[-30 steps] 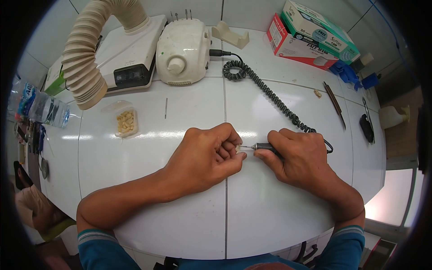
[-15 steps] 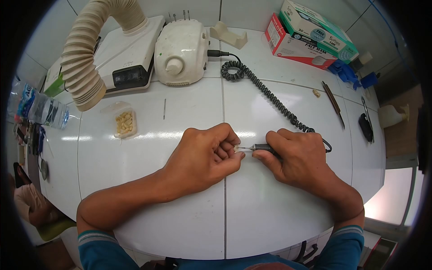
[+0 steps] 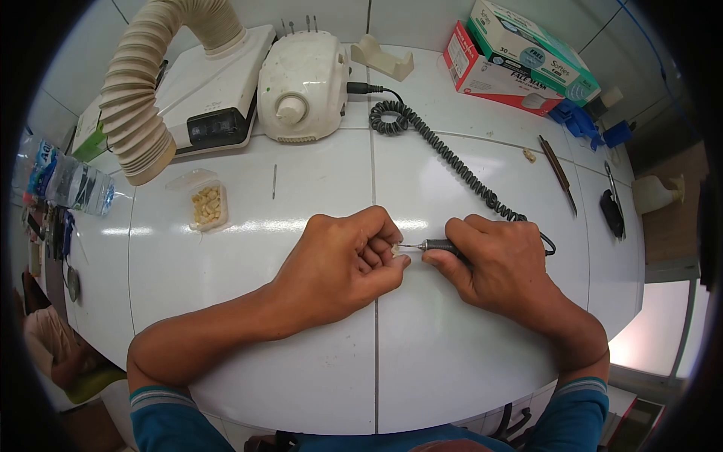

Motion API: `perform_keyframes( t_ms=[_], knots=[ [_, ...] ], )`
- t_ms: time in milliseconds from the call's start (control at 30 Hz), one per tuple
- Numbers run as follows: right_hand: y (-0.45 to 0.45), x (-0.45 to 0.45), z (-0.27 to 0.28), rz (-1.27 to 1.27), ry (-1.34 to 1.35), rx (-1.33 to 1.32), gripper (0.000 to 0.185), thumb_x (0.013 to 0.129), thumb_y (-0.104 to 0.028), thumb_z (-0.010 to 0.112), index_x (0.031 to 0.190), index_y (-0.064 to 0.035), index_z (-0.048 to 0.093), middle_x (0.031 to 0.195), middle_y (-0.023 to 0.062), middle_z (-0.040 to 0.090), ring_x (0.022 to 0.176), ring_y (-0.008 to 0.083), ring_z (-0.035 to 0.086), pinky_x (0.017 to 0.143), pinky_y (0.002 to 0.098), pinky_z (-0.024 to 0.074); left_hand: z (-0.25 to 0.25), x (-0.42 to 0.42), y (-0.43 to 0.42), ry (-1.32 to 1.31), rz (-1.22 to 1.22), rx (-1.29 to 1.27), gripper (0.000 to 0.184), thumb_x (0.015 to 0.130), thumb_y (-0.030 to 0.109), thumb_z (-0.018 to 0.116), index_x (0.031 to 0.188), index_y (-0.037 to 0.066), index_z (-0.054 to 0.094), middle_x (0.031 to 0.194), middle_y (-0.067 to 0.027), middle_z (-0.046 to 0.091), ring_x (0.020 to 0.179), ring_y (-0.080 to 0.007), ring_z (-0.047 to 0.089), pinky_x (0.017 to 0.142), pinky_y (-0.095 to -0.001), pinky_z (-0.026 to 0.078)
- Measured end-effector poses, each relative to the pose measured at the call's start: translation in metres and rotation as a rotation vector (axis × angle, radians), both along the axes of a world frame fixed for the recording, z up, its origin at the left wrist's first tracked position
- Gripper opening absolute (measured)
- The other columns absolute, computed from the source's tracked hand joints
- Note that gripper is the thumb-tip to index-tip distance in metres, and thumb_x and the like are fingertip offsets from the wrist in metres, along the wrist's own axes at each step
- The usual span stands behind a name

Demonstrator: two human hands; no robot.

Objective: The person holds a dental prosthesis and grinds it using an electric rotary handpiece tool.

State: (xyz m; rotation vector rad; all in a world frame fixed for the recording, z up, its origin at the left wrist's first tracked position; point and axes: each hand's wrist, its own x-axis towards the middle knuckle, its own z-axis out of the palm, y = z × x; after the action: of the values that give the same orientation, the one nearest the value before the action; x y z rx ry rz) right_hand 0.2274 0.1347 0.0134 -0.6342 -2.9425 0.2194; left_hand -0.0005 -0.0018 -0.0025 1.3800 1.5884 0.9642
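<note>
In front of a motor box [image 3: 303,87], left hand [image 3: 339,260] pinches a seemingly unfinished pale piece [image 3: 395,249], right hand [image 3: 493,256] grips a drill [image 3: 443,246].

Far left corner of the tabletop [image 3: 482,361]: a white boxy machine [image 3: 199,83] with a fat ribbed hose [image 3: 134,83] coming off the top and curling over, plus a green-and-white box [image 3: 90,139] tucked behind. Clear bottle with a blue label [image 3: 74,179] over by the left edge. Another person [image 3: 49,339] is partly visible past that edge.

Far right corner has a green-and-white box of masks [image 3: 531,56] stacked on a red-and-white one [image 3: 497,79], with some blue thing [image 3: 576,124] next to them. Closer to the right edge there's a brown-handled blade [image 3: 557,173] and a black-handled tool [image 3: 613,211].
</note>
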Motion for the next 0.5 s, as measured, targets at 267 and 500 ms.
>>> perform_keyframes(
  t_ms=[267,500],
  knots=[
    [-0.0008,-0.0007,0.0008,0.000,-0.002,-0.001,0.049,0.107,-0.054,0.076,0.088,-0.0095,0.071,0.067,0.0043,0.067,0.051,0.0247,0.065,0.046,0.0416,0.0437,-0.0016,-0.0002,-0.0006,0.013,0.000,0.016,0.027,0.098,0.015,0.087,0.110,-0.005,0.075,0.085,-0.0059,0.077,0.073,-0.0062,0.071,0.067,-0.0217,0.059],
    [-0.0003,0.0001,-0.0011,0.000,0.018,0.006,0.049,0.107,-0.054,0.075,0.088,-0.0095,0.071,0.067,0.0036,0.067,0.050,0.0245,0.064,0.045,0.0414,0.0433,-0.0003,0.0005,-0.0001,0.005,0.006,0.003,0.026,0.098,0.015,0.087,0.111,-0.005,0.074,0.086,-0.0061,0.077,0.073,-0.0064,0.071,0.066,-0.0220,0.059]
  ],
)
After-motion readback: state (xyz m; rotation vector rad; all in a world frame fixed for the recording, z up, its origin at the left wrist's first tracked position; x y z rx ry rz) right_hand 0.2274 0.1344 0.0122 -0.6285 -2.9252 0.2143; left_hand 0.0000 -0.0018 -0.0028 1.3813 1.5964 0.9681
